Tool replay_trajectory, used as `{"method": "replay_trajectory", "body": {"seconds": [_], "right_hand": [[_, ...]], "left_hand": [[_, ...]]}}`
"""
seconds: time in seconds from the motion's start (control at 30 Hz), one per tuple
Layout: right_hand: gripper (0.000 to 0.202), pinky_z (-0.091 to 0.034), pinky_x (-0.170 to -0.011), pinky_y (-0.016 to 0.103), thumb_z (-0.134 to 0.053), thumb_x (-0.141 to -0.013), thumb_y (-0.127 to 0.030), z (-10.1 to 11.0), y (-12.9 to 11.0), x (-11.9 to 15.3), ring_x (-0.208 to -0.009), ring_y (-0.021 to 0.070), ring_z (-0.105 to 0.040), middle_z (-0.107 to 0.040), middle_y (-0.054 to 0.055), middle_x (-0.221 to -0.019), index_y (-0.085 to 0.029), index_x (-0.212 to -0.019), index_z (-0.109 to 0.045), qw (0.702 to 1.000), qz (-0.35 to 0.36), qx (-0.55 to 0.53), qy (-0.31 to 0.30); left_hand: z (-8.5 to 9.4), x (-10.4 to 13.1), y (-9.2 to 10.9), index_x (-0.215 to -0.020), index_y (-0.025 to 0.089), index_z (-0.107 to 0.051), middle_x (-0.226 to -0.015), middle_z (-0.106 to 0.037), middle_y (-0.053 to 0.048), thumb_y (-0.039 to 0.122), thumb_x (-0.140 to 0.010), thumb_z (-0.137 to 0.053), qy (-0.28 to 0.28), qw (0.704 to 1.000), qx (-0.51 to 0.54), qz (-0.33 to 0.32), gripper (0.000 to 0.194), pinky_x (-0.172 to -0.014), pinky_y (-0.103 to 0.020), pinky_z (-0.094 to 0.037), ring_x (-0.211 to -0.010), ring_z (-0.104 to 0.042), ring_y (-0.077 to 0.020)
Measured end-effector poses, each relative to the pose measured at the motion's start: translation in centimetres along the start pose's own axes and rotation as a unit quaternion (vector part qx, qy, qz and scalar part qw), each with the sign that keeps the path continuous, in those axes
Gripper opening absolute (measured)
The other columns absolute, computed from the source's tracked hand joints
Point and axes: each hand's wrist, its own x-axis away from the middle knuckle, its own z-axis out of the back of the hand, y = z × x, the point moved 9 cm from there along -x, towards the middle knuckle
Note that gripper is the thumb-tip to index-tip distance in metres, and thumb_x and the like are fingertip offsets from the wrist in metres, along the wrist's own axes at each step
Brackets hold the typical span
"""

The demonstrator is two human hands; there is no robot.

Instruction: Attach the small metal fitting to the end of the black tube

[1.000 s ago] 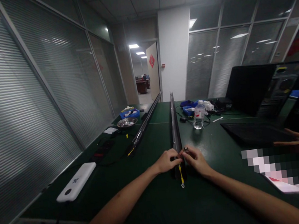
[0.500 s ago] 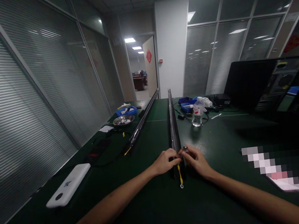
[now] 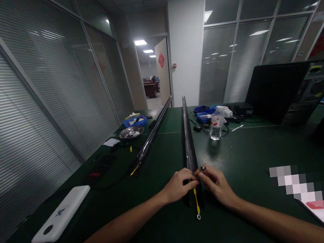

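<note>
A long, narrow dark rail runs away from me along the green table, its near end under my hands. My left hand is closed, thumb and fingers pinched together over the rail from the left. My right hand is closed at the rail's right side, its fingertips meeting the left ones. What the fingertips hold is hidden. A small shiny metal piece shows at the right index finger; whether it is a ring or a part I cannot tell. Below the left thumb, a yellow wire ends in a ring terminal.
A second dark rail with a yellow wire end lies to the left. Around it are a metal bowl, a blue tray and a white device. Rightward stand a water bottle, blue bins and a monitor.
My view has shifted a little, so the near table things appear lower and farther out. Both hands stay pinched together at the same part of the rail.
</note>
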Motion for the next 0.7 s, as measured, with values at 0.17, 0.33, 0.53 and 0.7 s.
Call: {"method": "replay_trajectory", "body": {"seconds": [0.17,0.33,0.53,0.7], "right_hand": [[0.029,-0.045,-0.060,0.029,-0.058,-0.106,-0.043,0.05,-0.09,0.01,-0.076,0.0193,-0.060,-0.063,0.005,-0.090,-0.021,-0.097,-0.073,1.000,0.006,0.006,0.000],[0.031,-0.045,-0.061,0.029,-0.056,-0.107,-0.045,-0.12,-0.16,-0.07,-0.075,0.0190,-0.059,-0.064,0.005,-0.090,-0.020,-0.098,-0.073,1.000,0.012,0.009,-0.009],[0.032,-0.044,-0.063,0.029,-0.056,-0.107,-0.046,-0.15,-0.01,-0.19,-0.076,0.0192,-0.059,-0.063,0.004,-0.088,-0.020,-0.098,-0.073,1.000,0.013,0.015,-0.007],[0.034,-0.045,-0.064,0.029,-0.055,-0.107,-0.047,-0.15,-0.39,-0.21,-0.076,0.0187,-0.058,-0.062,0.004,-0.090,-0.020,-0.096,-0.072,0.999,0.026,0.025,-0.014]], "left_hand": [[0.02,-0.14,0.09,-0.096,0.017,-0.077,-0.101,-0.073,-0.005,0.029,-0.101,-0.066,-0.001,1.000,-0.004,0.000,0.017,-0.095,-0.029,-0.048,-0.105,-0.065,-0.0207],[0.15,-0.30,0.39,-0.094,0.017,-0.076,-0.098,-0.074,-0.005,0.028,-0.100,-0.067,0.003,1.000,-0.007,-0.004,0.016,-0.096,-0.029,-0.048,-0.104,-0.065,-0.0207],[0.24,-0.38,0.65,-0.095,0.017,-0.076,-0.100,-0.075,-0.005,0.024,-0.099,-0.068,0.002,1.000,-0.011,-0.010,0.012,-0.097,-0.028,-0.047,-0.105,-0.065,-0.0203],[0.31,-0.36,0.65,-0.101,0.017,-0.077,-0.106,-0.075,-0.005,0.025,-0.101,-0.066,0.003,0.999,-0.027,-0.017,0.013,-0.097,-0.028,-0.048,-0.106,-0.066,-0.0198]]}}
